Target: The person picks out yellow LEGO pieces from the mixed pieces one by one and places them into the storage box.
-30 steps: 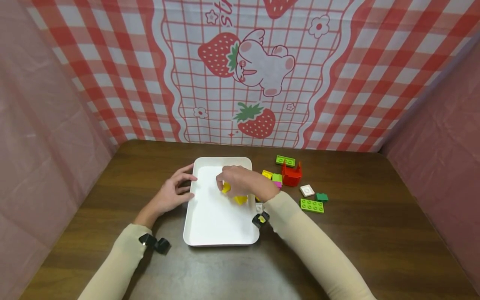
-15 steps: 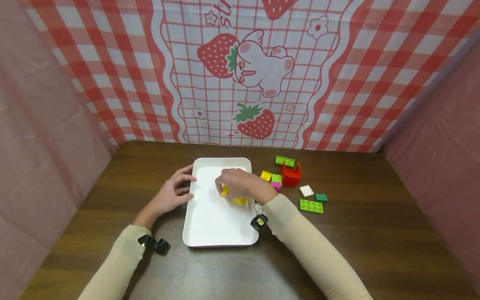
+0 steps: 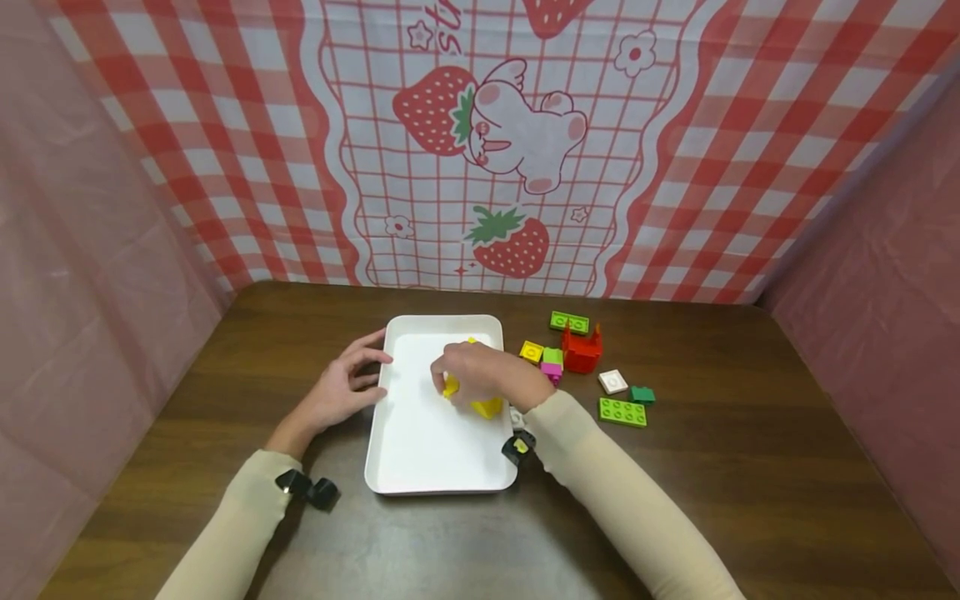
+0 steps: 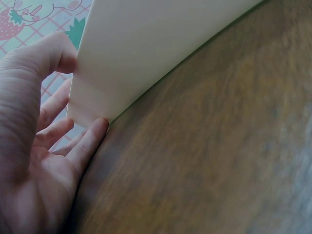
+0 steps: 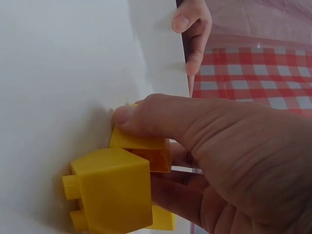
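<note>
A white tray [image 3: 416, 454] lies on the wooden table. My left hand [image 3: 341, 387] touches its left side with thumb and fingertips, the fingers loosely spread; in the left wrist view the fingertips rest against the tray's outer wall [image 4: 141, 48]. Inside the tray, my right hand [image 3: 472, 367] pinches a yellow building block [image 5: 139, 140], with the thumb on top and fingers partly hidden behind it. Right beside it sits a larger yellow block [image 5: 114, 190] with slanted faces and studs turned to the side. Part of another yellow piece [image 5: 163, 218] shows below the fingers.
Right of the tray lie a red piece [image 3: 582, 350] with upright posts, a lime plate [image 3: 622, 412], another lime plate [image 3: 570, 322], a white piece [image 3: 613, 382], a dark green brick [image 3: 642, 395], a yellow piece [image 3: 532, 352] and a pink brick [image 3: 552, 369].
The yellow blocks under my right hand have shifted slightly, and a bit of yellow now shows above the hand. My left hand stays at the tray's left side.
</note>
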`<move>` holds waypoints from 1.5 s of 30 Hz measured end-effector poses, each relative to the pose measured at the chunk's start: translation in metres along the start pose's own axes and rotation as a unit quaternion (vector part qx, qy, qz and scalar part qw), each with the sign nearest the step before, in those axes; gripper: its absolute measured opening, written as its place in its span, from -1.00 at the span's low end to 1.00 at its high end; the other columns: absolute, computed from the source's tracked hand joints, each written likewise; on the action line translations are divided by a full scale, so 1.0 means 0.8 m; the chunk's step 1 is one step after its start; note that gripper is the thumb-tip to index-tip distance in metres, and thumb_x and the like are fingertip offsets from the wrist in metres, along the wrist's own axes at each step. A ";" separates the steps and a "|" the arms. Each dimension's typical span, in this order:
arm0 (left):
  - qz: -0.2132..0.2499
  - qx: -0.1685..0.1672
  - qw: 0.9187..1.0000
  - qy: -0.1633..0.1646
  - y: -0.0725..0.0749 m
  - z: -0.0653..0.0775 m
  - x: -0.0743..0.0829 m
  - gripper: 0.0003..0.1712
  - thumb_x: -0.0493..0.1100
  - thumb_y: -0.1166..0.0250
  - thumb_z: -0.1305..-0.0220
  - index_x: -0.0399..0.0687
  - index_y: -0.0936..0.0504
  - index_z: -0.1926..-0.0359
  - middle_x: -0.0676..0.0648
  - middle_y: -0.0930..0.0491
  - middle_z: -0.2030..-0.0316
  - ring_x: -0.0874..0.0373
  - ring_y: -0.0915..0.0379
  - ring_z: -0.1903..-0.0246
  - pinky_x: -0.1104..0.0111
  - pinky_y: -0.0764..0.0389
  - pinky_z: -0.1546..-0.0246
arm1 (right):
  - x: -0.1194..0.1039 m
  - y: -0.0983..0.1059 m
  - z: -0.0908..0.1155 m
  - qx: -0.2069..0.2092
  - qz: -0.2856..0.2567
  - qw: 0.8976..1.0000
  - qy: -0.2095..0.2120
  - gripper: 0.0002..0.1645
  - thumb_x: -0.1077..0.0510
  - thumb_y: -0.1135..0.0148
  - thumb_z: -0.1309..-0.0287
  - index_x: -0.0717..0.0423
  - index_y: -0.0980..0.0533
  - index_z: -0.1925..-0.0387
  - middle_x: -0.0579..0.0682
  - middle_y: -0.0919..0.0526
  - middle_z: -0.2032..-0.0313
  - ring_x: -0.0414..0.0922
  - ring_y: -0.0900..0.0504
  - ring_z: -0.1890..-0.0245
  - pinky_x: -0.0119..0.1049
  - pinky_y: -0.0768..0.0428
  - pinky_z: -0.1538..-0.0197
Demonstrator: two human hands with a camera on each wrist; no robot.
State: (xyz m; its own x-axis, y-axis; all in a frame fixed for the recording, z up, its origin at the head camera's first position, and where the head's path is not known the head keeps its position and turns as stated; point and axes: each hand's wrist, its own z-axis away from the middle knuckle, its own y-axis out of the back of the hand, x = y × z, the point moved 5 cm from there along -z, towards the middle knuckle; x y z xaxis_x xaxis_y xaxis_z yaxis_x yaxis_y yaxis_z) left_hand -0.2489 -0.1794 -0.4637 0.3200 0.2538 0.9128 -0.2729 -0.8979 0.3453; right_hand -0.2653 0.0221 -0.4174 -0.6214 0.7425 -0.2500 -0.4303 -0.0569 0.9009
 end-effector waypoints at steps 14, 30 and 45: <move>-0.006 0.000 1.000 -0.003 -0.001 -0.002 0.000 -0.51 -0.48 -0.39 -0.10 -0.43 -0.53 -0.09 -0.29 -0.07 -0.53 -0.28 -0.26 -0.32 -0.21 -0.49 -0.17 | -0.001 0.002 0.004 -0.008 0.002 1.000 -0.005 -0.76 0.06 -0.45 -0.13 -0.17 -0.63 0.14 -0.07 -0.55 0.09 -0.09 -0.50 0.13 -0.23 -0.65 0.04; -0.005 -0.003 1.000 0.002 0.000 0.001 0.001 -0.51 -0.48 -0.38 -0.11 -0.42 -0.52 -0.10 -0.28 -0.05 -0.54 -0.27 -0.25 -0.33 -0.20 -0.49 -0.19 | -0.007 0.004 0.010 -0.020 0.000 1.000 0.007 -0.65 0.02 -0.43 -0.15 -0.18 -0.64 0.00 -0.07 -0.56 0.02 -0.09 -0.48 0.06 -0.13 -0.62 -0.15; -0.014 0.000 1.000 -0.001 -0.001 0.000 0.000 -0.51 -0.48 -0.38 -0.11 -0.42 -0.52 -0.10 -0.31 -0.05 -0.53 -0.30 -0.24 -0.33 -0.22 -0.48 -0.18 | -0.013 0.017 0.018 -0.021 0.017 0.999 0.025 -0.60 0.02 -0.41 -0.16 -0.13 -0.64 -0.06 -0.07 -0.61 -0.06 -0.10 -0.49 0.02 -0.12 -0.60 -0.17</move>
State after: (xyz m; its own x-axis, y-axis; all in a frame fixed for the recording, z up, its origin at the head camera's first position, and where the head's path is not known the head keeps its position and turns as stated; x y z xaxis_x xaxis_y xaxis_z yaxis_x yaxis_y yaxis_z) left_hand -0.2484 -0.1789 -0.4638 0.3293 0.2786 0.9022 -0.2642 -0.8901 0.3713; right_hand -0.2550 0.0236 -0.3974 -0.6676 0.7052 -0.2386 -0.4352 -0.1096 0.8937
